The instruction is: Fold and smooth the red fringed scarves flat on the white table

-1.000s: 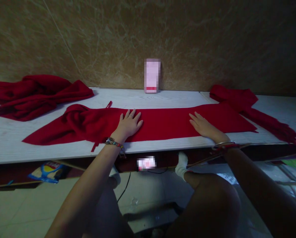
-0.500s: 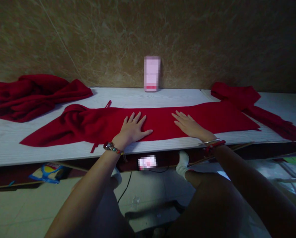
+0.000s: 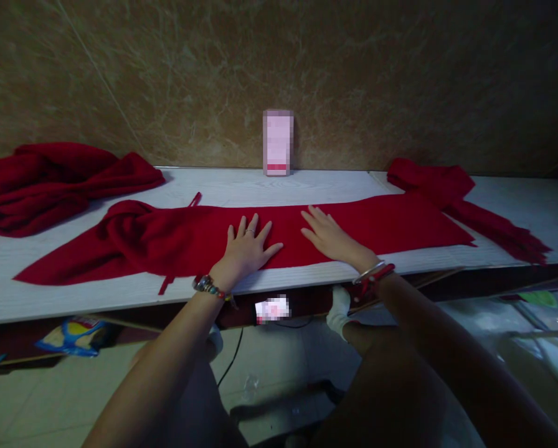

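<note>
A long piece of red cloth (image 3: 382, 224) lies stretched along the white tabletop (image 3: 241, 190), smooth in the middle and bunched toward its left, pointed end. My left hand (image 3: 245, 247) rests flat on its middle with the fingers spread; a ring and a beaded bracelet are on it. To the right, my right hand (image 3: 330, 234) also lies flat on the cloth, fingers stretched out, with a bangle and a red band at the wrist. A narrow red strip (image 3: 167, 284) sticks out from under the cloth at its front and back edges.
A crumpled heap of red cloth (image 3: 64, 186) sits at the back left. More red cloth (image 3: 433, 180) with a ragged tail lies at the right. A blurred phone-like object (image 3: 278, 143) leans on the marbled wall. Below the tabletop is a blue packet (image 3: 76, 336).
My right hand has slid left over the cloth, closer to my left hand. The whole view has shifted slightly. My left hand stays in about the same place on the cloth.
</note>
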{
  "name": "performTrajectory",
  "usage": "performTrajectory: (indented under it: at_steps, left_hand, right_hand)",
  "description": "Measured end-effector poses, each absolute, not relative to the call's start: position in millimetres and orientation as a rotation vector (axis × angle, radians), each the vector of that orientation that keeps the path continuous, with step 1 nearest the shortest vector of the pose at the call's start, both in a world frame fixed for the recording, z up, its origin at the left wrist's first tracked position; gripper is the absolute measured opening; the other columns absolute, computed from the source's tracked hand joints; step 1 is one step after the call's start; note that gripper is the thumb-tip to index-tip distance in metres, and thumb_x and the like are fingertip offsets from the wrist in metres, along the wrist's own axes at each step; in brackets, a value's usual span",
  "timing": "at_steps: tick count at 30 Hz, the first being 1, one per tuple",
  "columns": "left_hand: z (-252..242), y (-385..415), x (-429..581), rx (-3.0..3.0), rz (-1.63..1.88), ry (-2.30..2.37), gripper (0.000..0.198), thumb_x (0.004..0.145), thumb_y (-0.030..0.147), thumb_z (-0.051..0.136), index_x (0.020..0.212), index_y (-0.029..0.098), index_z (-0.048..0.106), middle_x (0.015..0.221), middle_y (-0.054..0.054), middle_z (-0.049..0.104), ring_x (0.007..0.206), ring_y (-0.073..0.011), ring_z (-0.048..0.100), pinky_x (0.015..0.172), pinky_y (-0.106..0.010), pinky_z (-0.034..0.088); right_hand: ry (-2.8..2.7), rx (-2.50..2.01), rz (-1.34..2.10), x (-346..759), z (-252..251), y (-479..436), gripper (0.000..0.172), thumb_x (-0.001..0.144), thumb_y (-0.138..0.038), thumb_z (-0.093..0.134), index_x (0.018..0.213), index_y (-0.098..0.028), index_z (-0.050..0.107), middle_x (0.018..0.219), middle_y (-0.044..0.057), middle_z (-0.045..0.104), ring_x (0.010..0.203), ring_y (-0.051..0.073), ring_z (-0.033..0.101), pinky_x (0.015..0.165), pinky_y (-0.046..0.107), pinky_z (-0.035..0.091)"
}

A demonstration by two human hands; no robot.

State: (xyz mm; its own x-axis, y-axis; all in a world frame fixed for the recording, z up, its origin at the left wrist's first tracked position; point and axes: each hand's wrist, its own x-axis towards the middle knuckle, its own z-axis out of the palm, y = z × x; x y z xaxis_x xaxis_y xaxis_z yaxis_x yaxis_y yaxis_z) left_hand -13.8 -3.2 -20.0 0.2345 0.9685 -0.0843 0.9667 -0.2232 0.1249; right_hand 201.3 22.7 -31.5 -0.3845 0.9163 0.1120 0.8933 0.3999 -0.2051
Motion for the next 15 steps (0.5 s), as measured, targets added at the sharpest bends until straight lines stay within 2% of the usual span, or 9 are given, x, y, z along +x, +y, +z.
performTrajectory:
  at_steps: [4,7,9,12,15]
  left_hand:
    - [-21,-4,-13,2.357,-0.076,1.845,0.069,0.090,0.063,0.024,0.147,0.025,0.022,0.156,-0.008,0.012,0.141,-0.0355,0.009,0.110,-0.057,0.015]
    - [-20,-3,-13,2.339,-0.080,1.843,0.069,0.089,0.063,0.025,0.147,0.027,0.021,0.156,-0.007,0.010,0.141,-0.0356,0.008,0.111,-0.057,0.015]
    - [-20,-2,-13,2.323,-0.084,1.839,0.069,0.089,0.063,0.025,0.147,0.028,0.021,0.156,-0.006,0.010,0.141,-0.0360,0.008,0.111,-0.057,0.014]
    - [-20,-2,-13,2.311,-0.092,1.830,0.069,0.088,0.064,0.026,0.148,0.028,0.020,0.156,-0.006,0.010,0.141,-0.0357,0.006,0.111,-0.057,0.013]
    - [-19,-1,-13,2.303,-0.108,1.829,0.069,0.089,0.063,0.026,0.148,0.028,0.019,0.156,-0.006,0.009,0.141,-0.0356,0.007,0.111,-0.057,0.014]
  right_hand:
    - [-2.545,-1.559,0.196,199,-42,24,0.056,0.093,-0.045,0.028,0.144,-0.023,0.032,0.153,0.009,0.027,0.140,0.025,0.021,0.112,0.053,0.020]
    - [-2.467,-1.728,0.186,239,-42,39,0.055,0.093,-0.045,0.028,0.144,-0.025,0.032,0.153,0.008,0.028,0.140,0.026,0.023,0.111,0.054,0.021]
    - [-2.375,-1.904,0.155,270,-38,53,0.056,0.093,-0.043,0.027,0.144,-0.022,0.032,0.152,0.010,0.029,0.139,0.027,0.023,0.110,0.055,0.022]
    - [-2.264,-2.094,0.099,303,-30,68,0.058,0.093,-0.039,0.027,0.141,-0.008,0.036,0.148,0.017,0.034,0.138,0.029,0.025,0.111,0.052,0.025]
    - [-2.238,-2.021,0.054,307,-24,68,0.056,0.092,-0.038,0.028,0.138,-0.010,0.042,0.144,0.015,0.043,0.136,0.027,0.031,0.112,0.048,0.026]
